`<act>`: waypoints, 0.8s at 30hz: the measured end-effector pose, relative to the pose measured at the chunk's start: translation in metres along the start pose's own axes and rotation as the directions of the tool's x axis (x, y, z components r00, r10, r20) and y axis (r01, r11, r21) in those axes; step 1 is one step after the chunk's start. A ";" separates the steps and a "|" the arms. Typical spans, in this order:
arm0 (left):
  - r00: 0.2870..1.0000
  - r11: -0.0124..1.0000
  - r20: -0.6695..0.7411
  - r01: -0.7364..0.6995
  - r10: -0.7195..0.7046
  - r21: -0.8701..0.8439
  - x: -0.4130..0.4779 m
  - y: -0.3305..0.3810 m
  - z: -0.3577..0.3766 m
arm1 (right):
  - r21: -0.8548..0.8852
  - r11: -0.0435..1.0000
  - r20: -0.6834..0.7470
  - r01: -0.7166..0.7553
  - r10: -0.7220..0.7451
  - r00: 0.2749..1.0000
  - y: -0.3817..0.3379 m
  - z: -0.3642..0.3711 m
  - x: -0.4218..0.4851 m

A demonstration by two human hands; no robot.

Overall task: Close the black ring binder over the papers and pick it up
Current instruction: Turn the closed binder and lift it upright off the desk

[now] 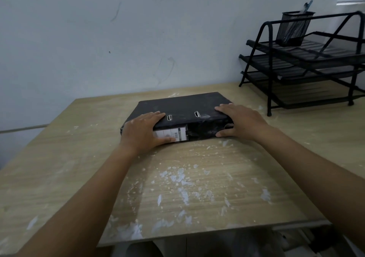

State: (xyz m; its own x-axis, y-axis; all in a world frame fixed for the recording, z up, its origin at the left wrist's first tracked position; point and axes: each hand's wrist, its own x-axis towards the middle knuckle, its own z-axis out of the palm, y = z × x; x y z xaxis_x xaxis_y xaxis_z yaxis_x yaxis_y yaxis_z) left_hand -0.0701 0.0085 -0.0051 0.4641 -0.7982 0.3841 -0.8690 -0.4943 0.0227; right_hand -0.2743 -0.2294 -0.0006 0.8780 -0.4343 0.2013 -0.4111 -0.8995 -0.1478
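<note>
The black ring binder (183, 106) lies closed and flat on the wooden table (197, 187), its spine with a white label facing me. No papers show; the cover hides them. My left hand (143, 132) clasps the binder's left end, fingers on the cover and thumb across the spine label. My right hand (240, 121) clasps the right end the same way, fingers on top and thumb low on the spine. The binder rests on the table surface.
A black three-tier wire paper tray (308, 63) stands at the back right, with a mesh pen cup (292, 28) on its top tier. A pale wall (118, 39) runs right behind the table. White paint flecks mark the tabletop near me.
</note>
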 end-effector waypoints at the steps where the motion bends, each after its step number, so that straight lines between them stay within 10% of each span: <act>1: 1.000 1.000 0.002 -0.001 0.001 -0.002 0.001 0.000 0.000 | 0.002 1.000 -0.016 -0.008 0.008 1.000 0.000 0.001 -0.001; 14: 0.996 0.996 0.088 -0.017 0.025 -0.091 0.000 -0.006 -0.008 | 0.290 0.956 -0.201 -0.054 0.116 0.973 -0.009 0.009 -0.023; 24: 0.996 0.992 0.056 -0.065 0.071 -0.105 0.007 0.024 -0.013 | 0.786 0.585 -0.099 -0.197 0.435 0.895 0.004 0.014 -0.037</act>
State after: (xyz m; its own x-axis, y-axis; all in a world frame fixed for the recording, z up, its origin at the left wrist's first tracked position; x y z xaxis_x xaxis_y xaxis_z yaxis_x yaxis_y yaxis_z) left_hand -0.0897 -0.0039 0.0104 0.4100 -0.8494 0.3322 -0.9105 -0.4025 0.0947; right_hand -0.3050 -0.2166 -0.0219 0.5829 -0.7845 0.2117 -0.2212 -0.4039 -0.8877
